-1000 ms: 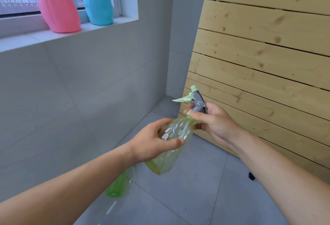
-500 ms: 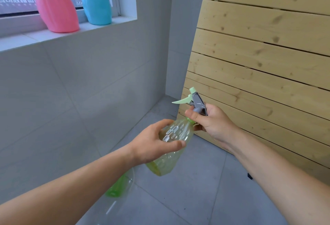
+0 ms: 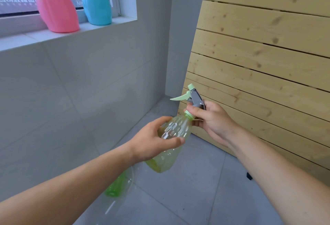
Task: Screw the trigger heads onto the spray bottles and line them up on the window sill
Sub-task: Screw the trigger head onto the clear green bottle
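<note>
The right hand point(image 3: 212, 119) is closed on the light-green collar of a grey-and-green plastic trigger head point(image 3: 193, 99), seated at the neck of a clear yellow-green dimpled plastic spray bottle point(image 3: 171, 139). Just below and to its left, the left hand point(image 3: 153, 143) wraps around the bottle's body and holds it tilted in mid-air. The likeliest fault is a cross-threaded collar, since the bottle leans and the head could bite crooked. The thin wall may also flex under the left hand's grip, letting the bottle spin with the collar. Further down-left, partly hidden by the forearm, another clear green bottle point(image 3: 116, 185) lies on the floor. Far up-left, a pink bottle point(image 3: 55, 6) and a blue bottle point(image 3: 96, 3) stand on the window sill point(image 3: 21, 40).
</note>
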Demonstrator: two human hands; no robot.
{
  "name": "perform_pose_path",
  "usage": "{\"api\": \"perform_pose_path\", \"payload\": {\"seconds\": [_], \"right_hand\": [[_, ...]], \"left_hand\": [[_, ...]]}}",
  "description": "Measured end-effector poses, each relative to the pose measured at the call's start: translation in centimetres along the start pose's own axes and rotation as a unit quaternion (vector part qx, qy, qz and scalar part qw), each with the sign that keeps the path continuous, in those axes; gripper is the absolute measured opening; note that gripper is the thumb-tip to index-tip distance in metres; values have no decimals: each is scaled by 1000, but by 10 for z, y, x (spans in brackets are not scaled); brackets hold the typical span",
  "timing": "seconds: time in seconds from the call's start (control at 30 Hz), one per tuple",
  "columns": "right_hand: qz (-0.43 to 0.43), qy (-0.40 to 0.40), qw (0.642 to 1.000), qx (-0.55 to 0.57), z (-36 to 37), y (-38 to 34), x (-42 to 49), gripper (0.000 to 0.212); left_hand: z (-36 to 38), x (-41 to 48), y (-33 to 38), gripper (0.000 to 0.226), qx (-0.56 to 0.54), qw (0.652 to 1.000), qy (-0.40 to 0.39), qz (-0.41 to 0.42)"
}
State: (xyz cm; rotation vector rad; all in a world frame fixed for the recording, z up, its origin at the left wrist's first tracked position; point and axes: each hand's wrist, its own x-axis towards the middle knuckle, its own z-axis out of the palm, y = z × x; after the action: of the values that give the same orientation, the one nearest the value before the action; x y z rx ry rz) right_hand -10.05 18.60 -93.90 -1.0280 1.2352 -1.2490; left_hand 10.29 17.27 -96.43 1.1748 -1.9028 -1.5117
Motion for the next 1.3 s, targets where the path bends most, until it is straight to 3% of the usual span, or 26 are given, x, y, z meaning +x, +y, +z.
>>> {"api": "perform_pose_path", "payload": {"seconds": [0.13,0.23,0.43,0.53,0.73,0.93,1.0,1.13,1.3], "right_hand": [[21,-28,995,92,-6,-2,-2,12],[47,-55,985,158,-4,1,-5,33],[32,-88,981,172,-1,-2,-5,43],[34,-43,987,148,5,1,-4,40],[15,34,991,126,16,5,-4,13],[6,44,990,137,19,8,-4,14],[9,30,988,150,17,3,-3,22],[5,-21,990,141,12,-15,-3,50],[-33,-51,991,123,20,-35,-5,49]], "left_hand": [[-3,-3,5,47,-51,998,-28,-22],[-2,-6,7,48,-93,993,-60,-36],[-7,-6,8,45,-124,990,-70,-23],[-2,-6,6,46,-86,996,-33,-16],[3,-2,5,42,33,998,58,18],[6,-7,11,45,143,984,100,33],[0,-7,12,52,128,989,69,23],[-17,-9,15,59,-39,997,-64,-5],[-33,-17,17,54,-51,996,-70,5]]}}
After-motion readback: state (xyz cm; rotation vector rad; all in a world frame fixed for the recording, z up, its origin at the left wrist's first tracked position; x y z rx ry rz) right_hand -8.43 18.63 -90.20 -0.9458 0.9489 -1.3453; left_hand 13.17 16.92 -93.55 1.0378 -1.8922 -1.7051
